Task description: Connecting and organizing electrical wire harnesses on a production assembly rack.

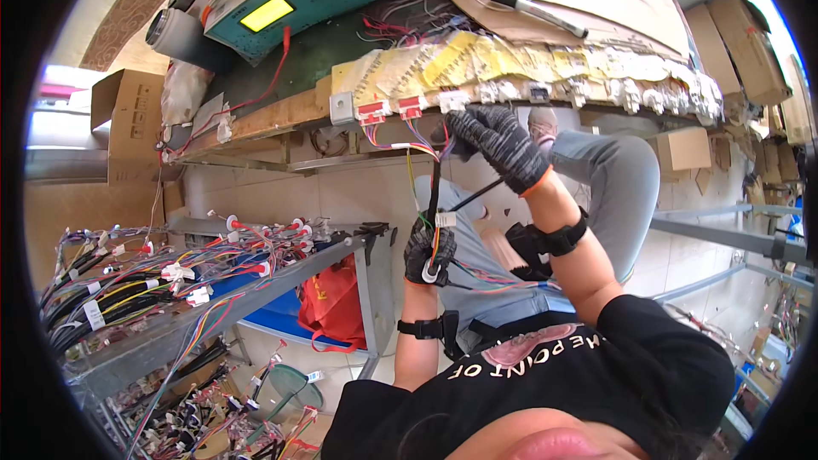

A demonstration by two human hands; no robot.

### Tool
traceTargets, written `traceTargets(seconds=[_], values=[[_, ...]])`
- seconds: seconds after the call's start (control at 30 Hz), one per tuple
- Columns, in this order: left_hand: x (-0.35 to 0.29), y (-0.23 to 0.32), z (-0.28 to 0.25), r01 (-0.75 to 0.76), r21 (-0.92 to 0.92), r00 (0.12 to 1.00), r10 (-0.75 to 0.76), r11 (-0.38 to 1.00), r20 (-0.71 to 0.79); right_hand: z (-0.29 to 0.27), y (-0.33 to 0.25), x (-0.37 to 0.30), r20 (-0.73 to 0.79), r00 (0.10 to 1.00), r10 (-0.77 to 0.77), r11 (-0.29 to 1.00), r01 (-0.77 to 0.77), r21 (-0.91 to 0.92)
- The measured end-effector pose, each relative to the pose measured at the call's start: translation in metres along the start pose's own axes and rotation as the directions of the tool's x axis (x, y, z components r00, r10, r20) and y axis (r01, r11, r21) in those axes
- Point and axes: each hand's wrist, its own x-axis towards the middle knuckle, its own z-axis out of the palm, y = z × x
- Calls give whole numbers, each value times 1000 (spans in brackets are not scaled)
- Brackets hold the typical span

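A wire harness [435, 183] with a black sleeve and several coloured wires runs between my gloved hands. My left hand [429, 254] is closed round its lower part, near a small white label [446, 219] and a white ring-like end. At the bench edge my right hand [503, 146] pinches the harness's upper branch just below a white socket [453, 100]; the fingers hide the wire end there. Two other branches run up to a red-and-white connector [372, 112] and a second red-and-white connector [411, 107], both seated along the bench edge.
A teal tester box [315, 13] with a lit yellow display stands on the bench [256, 123]. Cardboard [613, 13] there bears a marker [538, 15]. Left, a metal rack [230, 298] carries bundled harnesses [119, 290]; a red bag [332, 305] hangs below. Boxes stand at the right.
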Motion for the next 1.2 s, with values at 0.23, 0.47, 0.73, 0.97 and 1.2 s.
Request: traceTargets(seconds=[0.23,0.47,0.73,0.97,1.2], values=[[4,-1,-1,46,-26,993,-43,999,106,-15,9,-103,310,937,163,579,164,-799],[17,-7,37,132,-157,991,-134,979,-4,-12,53,-68,-242,970,-3,892,112,437],[21,-9,37,256,-87,965,-260,963,-36,0,22,-41,-228,974,-6,972,59,228],[52,-35,8,344,395,903,-185,852,-388,-2,25,-24,-354,929,-106,994,109,-11],[35,-14,14,410,691,894,-112,595,-433,-6,15,-15,-342,930,-132,990,103,-101]])
